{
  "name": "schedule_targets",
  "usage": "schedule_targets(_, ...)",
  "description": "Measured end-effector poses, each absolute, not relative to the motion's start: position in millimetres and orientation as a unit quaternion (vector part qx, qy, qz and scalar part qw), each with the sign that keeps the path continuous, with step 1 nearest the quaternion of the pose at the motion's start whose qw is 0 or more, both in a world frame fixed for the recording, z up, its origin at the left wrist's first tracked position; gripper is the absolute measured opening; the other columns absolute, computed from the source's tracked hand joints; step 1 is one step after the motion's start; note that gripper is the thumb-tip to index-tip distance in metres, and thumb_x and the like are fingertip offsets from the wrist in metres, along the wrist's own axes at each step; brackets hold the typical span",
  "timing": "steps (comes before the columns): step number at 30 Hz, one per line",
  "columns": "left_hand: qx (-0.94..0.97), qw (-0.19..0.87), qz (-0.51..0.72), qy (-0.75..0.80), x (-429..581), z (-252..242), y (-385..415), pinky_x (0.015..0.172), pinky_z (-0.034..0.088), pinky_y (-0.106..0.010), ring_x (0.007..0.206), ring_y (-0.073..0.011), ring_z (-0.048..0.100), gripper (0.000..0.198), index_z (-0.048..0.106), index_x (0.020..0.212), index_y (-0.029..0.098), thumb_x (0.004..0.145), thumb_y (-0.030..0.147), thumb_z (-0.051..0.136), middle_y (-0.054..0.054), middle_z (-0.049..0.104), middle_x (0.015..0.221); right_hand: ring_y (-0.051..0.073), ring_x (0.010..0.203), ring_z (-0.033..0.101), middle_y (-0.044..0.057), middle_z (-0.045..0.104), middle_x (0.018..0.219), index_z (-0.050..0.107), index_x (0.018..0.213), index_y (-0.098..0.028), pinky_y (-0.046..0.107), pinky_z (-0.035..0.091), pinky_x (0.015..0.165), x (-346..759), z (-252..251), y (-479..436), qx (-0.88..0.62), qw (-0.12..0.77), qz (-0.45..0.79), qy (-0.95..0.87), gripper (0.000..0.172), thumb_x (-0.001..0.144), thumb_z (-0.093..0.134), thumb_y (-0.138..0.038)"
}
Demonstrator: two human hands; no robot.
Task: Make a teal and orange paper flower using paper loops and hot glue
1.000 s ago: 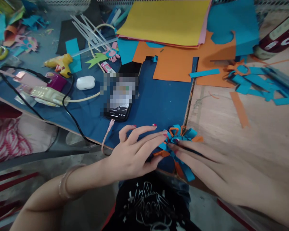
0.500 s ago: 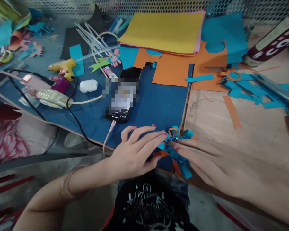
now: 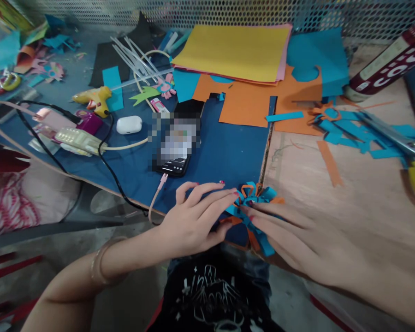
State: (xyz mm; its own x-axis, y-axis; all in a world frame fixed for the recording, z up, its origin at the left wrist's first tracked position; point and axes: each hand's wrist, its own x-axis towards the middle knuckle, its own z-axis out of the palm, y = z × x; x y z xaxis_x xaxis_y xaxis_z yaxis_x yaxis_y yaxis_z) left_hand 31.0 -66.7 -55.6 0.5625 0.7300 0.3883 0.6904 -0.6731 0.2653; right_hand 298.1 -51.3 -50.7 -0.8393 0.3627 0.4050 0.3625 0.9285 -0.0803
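Observation:
A paper flower of looped blue and orange strips lies at the near edge of the table, where the blue board meets bare wood. My left hand rests beside it with fingers stretched out, fingertips pressing its left side. My right hand lies flat on the wood, its extended fingertips pressing the flower's centre from the right. Part of the flower is hidden under both sets of fingers.
A phone on a pink cable lies just beyond my left hand. Farther left are a white earbud case, a yellow glue gun and glue sticks. Yellow, orange and blue paper sheets cover the back; blue scraps and scissors lie right.
Both hands stay pressed on the flower. The view has tilted slightly, and my right fingers have shifted a little over the flower's centre.

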Motion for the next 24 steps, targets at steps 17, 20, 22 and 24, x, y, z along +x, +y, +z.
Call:
schedule_targets(17,0.886,0.028,0.236,0.399,31.9,-56.6,-66.4,0.1,0.036,-0.043,0.122,-0.0253,0.061,0.042,0.056,0.133,0.016,0.092,0.024,0.061,-0.009,0.072,0.127,0.023,0.115,0.065,0.013,0.071,0.122,0.061,0.126,-0.009,0.036,0.054,0.097,287.2,-37.8,-51.1,-0.237,0.219,0.025,-0.946,0.036,0.093,0.048,-0.007)
schedule_targets(20,0.885,0.032,0.238,0.399,32.1,-56.4,-66.8,0.1,0.036,-0.042,0.121,-0.0254,0.061,0.041,0.057,0.132,0.016,0.092,0.024,0.062,-0.008,0.072,0.125,0.022,0.108,0.067,0.013,0.073,0.114,0.063,0.12,-0.011,0.035,0.055,0.091,289.6,-32.5,-49.1,-0.291,0.258,0.021,-0.921,0.033,0.09,0.054,-0.004)
schedule_targets(22,0.884,0.032,0.237,0.402,32.2,-56.5,-67.0,0.101,0.036,-0.043,0.121,-0.0254,0.061,0.041,0.057,0.132,0.016,0.092,0.024,0.062,-0.008,0.072,0.125,0.023,0.1,0.069,0.012,0.075,0.104,0.065,0.113,-0.014,0.034,0.055,0.079,287.6,-29.9,-47.3,-0.307,0.269,-0.005,-0.913,0.028,0.089,0.055,-0.004)
schedule_targets(24,0.883,0.031,0.239,0.403,32.0,-56.8,-67.2,0.102,0.036,-0.043,0.122,-0.0253,0.061,0.041,0.057,0.132,0.017,0.092,0.025,0.062,-0.008,0.072,0.126,0.023,0.097,0.068,0.01,0.075,0.1,0.065,0.11,-0.016,0.035,0.052,0.073,283.2,-29.1,-45.8,-0.291,0.254,-0.035,-0.922,0.025,0.09,0.052,-0.005)
